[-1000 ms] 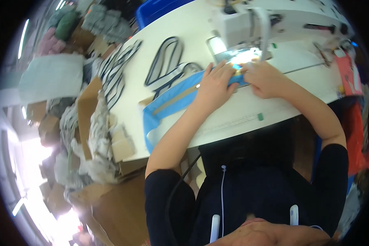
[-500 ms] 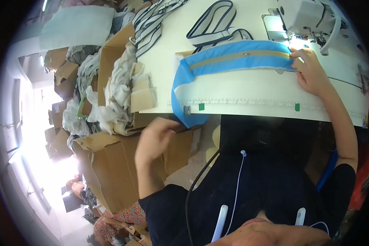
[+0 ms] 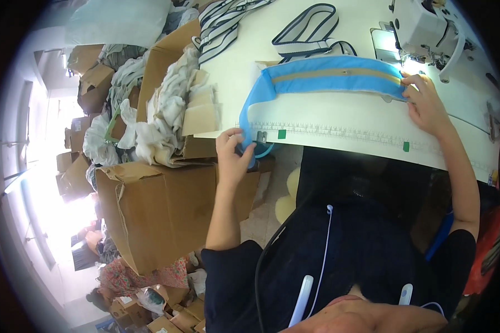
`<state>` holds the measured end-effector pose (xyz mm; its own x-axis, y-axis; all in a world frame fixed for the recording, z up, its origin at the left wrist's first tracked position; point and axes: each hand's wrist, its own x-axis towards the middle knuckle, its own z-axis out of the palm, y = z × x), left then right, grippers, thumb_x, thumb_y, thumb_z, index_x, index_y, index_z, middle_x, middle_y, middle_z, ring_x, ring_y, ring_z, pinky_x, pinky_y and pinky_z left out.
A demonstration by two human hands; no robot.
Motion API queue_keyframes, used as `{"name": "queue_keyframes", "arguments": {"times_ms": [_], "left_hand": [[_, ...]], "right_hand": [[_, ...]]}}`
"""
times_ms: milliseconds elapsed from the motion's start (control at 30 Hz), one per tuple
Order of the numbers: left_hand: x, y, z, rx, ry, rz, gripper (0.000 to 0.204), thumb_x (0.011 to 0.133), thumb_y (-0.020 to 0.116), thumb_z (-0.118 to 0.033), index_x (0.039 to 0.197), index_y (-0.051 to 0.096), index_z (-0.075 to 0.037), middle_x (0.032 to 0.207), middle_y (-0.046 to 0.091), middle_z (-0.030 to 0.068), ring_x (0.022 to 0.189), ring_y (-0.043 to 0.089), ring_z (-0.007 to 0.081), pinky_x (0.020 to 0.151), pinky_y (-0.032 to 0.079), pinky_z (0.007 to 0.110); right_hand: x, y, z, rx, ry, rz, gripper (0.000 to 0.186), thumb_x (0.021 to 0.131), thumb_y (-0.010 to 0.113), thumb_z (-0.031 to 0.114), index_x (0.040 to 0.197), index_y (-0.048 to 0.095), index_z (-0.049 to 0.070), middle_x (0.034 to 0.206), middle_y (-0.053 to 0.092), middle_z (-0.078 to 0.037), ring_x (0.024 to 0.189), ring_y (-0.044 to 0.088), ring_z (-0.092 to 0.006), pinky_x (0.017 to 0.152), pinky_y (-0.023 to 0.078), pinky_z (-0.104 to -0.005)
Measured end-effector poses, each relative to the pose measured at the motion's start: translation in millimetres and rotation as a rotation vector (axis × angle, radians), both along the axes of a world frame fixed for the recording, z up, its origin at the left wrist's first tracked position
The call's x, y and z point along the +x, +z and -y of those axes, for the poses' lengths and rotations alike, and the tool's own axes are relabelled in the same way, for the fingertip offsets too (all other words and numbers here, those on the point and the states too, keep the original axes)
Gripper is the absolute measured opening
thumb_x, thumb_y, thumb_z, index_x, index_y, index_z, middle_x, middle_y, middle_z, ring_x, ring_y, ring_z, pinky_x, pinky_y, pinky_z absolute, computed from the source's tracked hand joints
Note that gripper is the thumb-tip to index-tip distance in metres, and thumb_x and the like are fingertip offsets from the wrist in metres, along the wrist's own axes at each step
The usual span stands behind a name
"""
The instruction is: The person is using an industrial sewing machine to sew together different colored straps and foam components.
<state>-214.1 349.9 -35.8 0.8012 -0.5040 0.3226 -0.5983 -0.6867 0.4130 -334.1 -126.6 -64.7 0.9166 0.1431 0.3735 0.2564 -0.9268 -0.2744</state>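
Left hand (image 3: 231, 158) pinches drooping blue fabric (image 3: 330, 84); right hand (image 3: 428, 106), nearly closed, grips its right end.

Navy short-sleeved top (image 3: 383, 238); thin white cord (image 3: 323, 250) down front; pale bars (image 3: 301, 302) near neck.

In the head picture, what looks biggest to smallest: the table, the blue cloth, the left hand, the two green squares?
1. Table
2. Blue cloth
3. Left hand
4. Left green square and right green square: they look alike.
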Motion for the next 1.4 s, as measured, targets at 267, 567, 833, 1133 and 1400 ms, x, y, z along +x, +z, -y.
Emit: {"name": "queue_keyframes", "arguments": {"times_ms": [267,567,833,1133,1400], "left_hand": [[2.1,121.3,-68.7,-0.223,0.095,-0.917,0.061,0.082,0.070,0.000,0.135,0.038,-0.004,0.090,0.068,0.0083,0.082,0.063,0.0117,0.073,0.048,0.025],[4.7,194.7,-111.4,-0.748,-0.441,-0.782,0.014,0.081,0.064,0.000,0.093,0.063,0.007,0.096,0.068,0.0242,0.085,0.067,0.0292,0.076,0.052,0.036],[26.2,211.7,-88.1,-0.876,-0.531,-0.529,0.010,0.093,0.060,-0.020,0.099,0.063,-0.012,0.091,0.061,0.0066,0.084,0.059,0.0188,0.066,0.048,0.035],[67.0,228.4,-37.3,-0.973,-0.489,-0.423,0.025,0.084,0.071,-0.025,0.099,0.058,-0.008,0.088,0.051,0.0063,0.086,0.050,0.0219,0.074,0.042,0.030],[37.7,154.5,232.3,0.057,-0.639,-0.452,0.018,0.089,0.060,-0.010,0.103,0.065,-0.001,0.085,0.065,0.0128,0.079,0.062,0.0173,0.072,0.048,0.031]], "right_hand": [[-3.2,3.3,-1.9,0.012,-0.026,-0.008,0.018,0.071,0.056,-0.005,0.086,0.052,0.004,0.117,0.052,-0.010,0.118,0.048,-0.0322,0.099,0.039,-0.0431],[4.3,-1.7,-1.8,0.001,-0.028,0.014,0.021,0.068,0.056,-0.006,0.085,0.052,0.004,0.118,0.052,-0.012,0.116,0.048,-0.0351,0.098,0.039,-0.0448],[-2.6,-3.4,-2.3,0.036,-0.032,0.030,0.021,0.066,0.056,-0.006,0.086,0.053,0.000,0.120,0.052,-0.014,0.114,0.047,-0.0377,0.097,0.040,-0.0453],[-4.1,-4.8,2.4,0.012,-0.013,0.056,0.028,0.065,0.059,-0.003,0.092,0.057,0.003,0.121,0.052,-0.014,0.109,0.050,-0.0363,0.095,0.040,-0.0473],[3.6,0.7,5.1,0.025,0.042,0.095,0.019,0.070,0.062,0.004,0.087,0.056,0.007,0.114,0.056,-0.009,0.104,0.056,-0.0239,0.092,0.040,-0.0449]]}}
